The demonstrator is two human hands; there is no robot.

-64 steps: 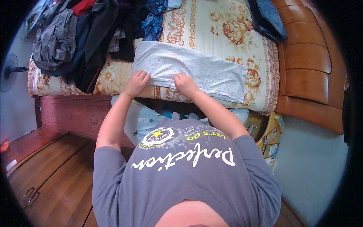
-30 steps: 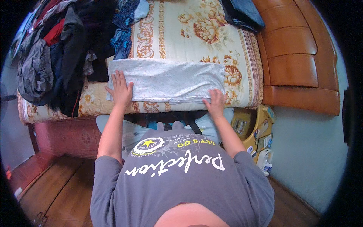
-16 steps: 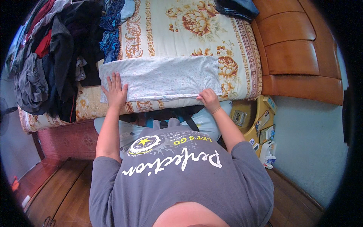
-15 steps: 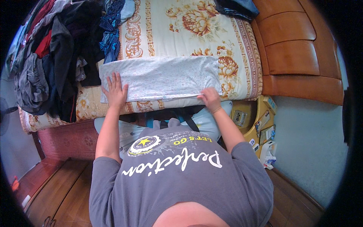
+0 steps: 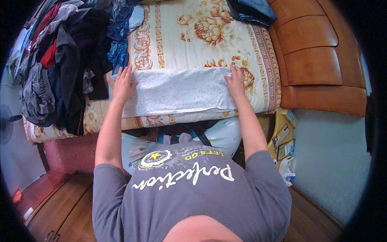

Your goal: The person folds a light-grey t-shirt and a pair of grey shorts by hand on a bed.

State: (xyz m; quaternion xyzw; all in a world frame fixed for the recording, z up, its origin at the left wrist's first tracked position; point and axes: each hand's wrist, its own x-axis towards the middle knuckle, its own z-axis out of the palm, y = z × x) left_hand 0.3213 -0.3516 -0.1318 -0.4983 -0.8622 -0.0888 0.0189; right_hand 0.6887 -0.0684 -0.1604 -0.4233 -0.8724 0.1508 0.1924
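Hands [image 5: 122, 85] [image 5: 237, 84] rest unclenched, apart, on pale cloth [image 5: 177, 90]; white and yellow lettering [image 5: 194, 173] marks the grey shirt [image 5: 201, 201].

Cream fabric bed cover [image 5: 187, 50] with brown-orange flowers is carrying 1 long white small-print cloth [image 5: 177, 90], lying flat along near edge. 1 loose clothes heap [image 5: 68, 56], gray, black, red and blue, is sprawling left. Dark-blue denim [image 5: 254, 12] is sitting far right.

- cloth [image 5: 177, 90]: pale, near white, tiny faint speckled print
- spread flat as long strip, left to right, light wrinkles, near edge looks layered toward right
- on bed [image 5: 171, 48], along its near edge
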